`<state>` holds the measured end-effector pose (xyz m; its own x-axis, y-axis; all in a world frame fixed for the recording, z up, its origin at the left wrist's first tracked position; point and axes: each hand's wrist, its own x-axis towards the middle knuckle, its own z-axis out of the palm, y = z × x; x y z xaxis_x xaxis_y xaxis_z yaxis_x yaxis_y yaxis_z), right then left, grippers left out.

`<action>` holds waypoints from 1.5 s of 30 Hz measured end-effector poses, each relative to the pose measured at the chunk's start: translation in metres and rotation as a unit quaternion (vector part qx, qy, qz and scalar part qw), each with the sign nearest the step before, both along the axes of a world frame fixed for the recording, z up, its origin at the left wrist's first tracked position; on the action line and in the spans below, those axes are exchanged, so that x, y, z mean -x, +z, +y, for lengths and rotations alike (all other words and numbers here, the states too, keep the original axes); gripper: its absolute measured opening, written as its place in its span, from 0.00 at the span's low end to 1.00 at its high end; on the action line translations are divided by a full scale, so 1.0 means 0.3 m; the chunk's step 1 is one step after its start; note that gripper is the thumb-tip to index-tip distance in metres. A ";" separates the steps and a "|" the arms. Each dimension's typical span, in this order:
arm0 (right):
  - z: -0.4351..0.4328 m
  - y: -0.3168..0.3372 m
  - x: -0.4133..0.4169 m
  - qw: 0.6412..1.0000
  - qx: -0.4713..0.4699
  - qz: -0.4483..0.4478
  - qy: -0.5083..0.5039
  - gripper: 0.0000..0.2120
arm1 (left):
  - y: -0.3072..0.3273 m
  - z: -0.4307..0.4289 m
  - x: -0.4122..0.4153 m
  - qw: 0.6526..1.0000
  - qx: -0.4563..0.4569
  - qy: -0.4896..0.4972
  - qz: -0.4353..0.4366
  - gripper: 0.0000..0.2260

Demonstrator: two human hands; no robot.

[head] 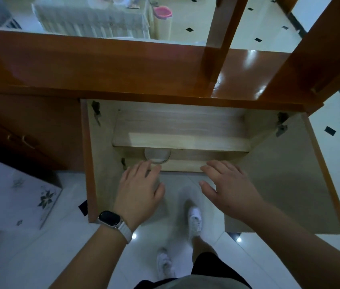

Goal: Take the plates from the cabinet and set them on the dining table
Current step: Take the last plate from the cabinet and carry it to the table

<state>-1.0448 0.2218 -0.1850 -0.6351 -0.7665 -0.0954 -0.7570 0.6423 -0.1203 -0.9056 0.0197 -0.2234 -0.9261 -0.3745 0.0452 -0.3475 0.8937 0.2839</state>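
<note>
- Head view: the cabinet [94, 163] fills the middle of the frame, both doors swung wide.
- My left hand [139, 190], fingers loosely spread and holding nothing, hovers at centre.
- The plates [157, 156], pale and half hidden under the shelf [181, 138], lie just above its fingertips.
- My right hand [227, 188], spread and empty, sits right of centre, well apart from them.

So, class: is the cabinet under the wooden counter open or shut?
Open. Both cabinet doors are swung wide, showing the bare shelf and a glass dish beneath it.
</note>
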 end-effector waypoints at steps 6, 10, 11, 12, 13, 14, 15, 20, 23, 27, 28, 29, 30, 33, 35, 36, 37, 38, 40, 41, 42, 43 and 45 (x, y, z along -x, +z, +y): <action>-0.062 -0.096 0.133 0.999 0.039 -0.004 0.023 0.23 | -0.054 -0.006 0.103 0.999 0.006 0.035 -0.015 0.20; -0.104 -0.196 0.244 0.997 0.062 -0.027 0.038 0.22 | -0.141 0.014 0.210 0.998 -0.007 0.055 -0.018 0.20; -0.115 -0.224 0.268 0.996 0.067 -0.032 0.038 0.21 | -0.167 0.018 0.235 0.998 -0.009 0.063 -0.018 0.19; -0.128 -0.254 0.292 0.996 0.075 -0.033 0.039 0.21 | -0.194 0.019 0.262 0.997 -0.009 0.073 -0.020 0.19; -0.141 -0.285 0.316 0.995 0.082 -0.035 0.043 0.21 | -0.223 0.017 0.287 0.996 -0.006 0.084 -0.023 0.18; -0.155 -0.316 0.337 0.994 0.091 -0.036 0.047 0.21 | -0.252 0.015 0.310 0.995 -0.003 0.094 -0.027 0.18; -0.169 -0.349 0.356 0.993 0.103 -0.038 0.050 0.21 | -0.280 0.010 0.330 0.994 0.000 0.104 -0.027 0.17; -0.235 -0.567 0.421 0.990 0.121 -0.057 0.054 0.21 | -0.460 -0.039 0.409 0.992 0.012 0.121 -0.022 0.19; -0.260 -0.713 0.443 0.989 0.116 -0.067 0.059 0.21 | -0.599 -0.065 0.441 0.992 -0.002 0.124 -0.024 0.22; -0.281 -0.928 0.472 0.992 0.092 -0.065 0.051 0.22 | -0.815 -0.075 0.469 0.993 -0.012 0.114 -0.015 0.23; -0.287 -0.982 0.481 0.993 0.086 -0.064 0.051 0.22 | -0.874 -0.078 0.474 0.993 -0.009 0.113 -0.016 0.22; -0.293 -1.038 0.491 0.993 0.082 -0.062 0.051 0.22 | -0.934 -0.085 0.479 0.993 -0.005 0.113 -0.018 0.22; -0.300 -1.093 0.502 0.994 0.082 -0.059 0.049 0.22 | -0.994 -0.093 0.484 0.993 -0.001 0.115 -0.020 0.22; -0.326 -1.260 0.541 0.995 0.072 -0.055 0.041 0.23 | -1.173 -0.121 0.500 0.993 0.006 0.118 -0.018 0.23; -0.340 -1.380 0.575 0.996 0.061 -0.043 0.041 0.22 | -1.297 -0.150 0.512 0.993 0.012 0.118 -0.015 0.23; -0.348 -1.444 0.595 0.997 0.058 -0.040 0.044 0.22 | -1.362 -0.167 0.521 0.993 0.015 0.116 -0.015 0.23; -0.354 -1.509 0.615 0.997 0.055 -0.041 0.047 0.23 | -1.428 -0.182 0.529 0.993 0.017 0.115 -0.017 0.23; -0.361 -1.572 0.634 0.997 0.053 -0.044 0.047 0.23 | -1.494 -0.198 0.538 0.993 0.018 0.113 -0.017 0.23; -0.381 -1.687 0.666 0.998 0.042 -0.038 0.042 0.24 | -1.615 -0.233 0.562 0.994 0.022 0.106 -0.011 0.22; -0.391 -1.744 0.678 0.998 0.034 -0.032 0.043 0.25 | -1.671 -0.251 0.573 0.994 0.024 0.102 -0.009 0.22; -0.401 -1.800 0.691 0.998 0.027 -0.027 0.047 0.25 | -1.724 -0.269 0.586 0.995 0.027 0.098 -0.005 0.22; -0.409 -1.852 0.705 0.998 0.018 -0.026 0.050 0.25 | -1.775 -0.287 0.598 0.995 0.030 0.096 0.000 0.22; -0.420 -1.952 0.733 0.998 0.007 -0.024 0.055 0.25 | -1.867 -0.324 0.623 0.995 0.038 0.092 0.006 0.22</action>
<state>-1.2648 0.0959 -0.7707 -0.5425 -0.8325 -0.1125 -0.8159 0.5540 -0.1654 -1.0924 -0.0776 -0.7834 -0.8414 -0.5327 0.0908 -0.5039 0.8342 0.2240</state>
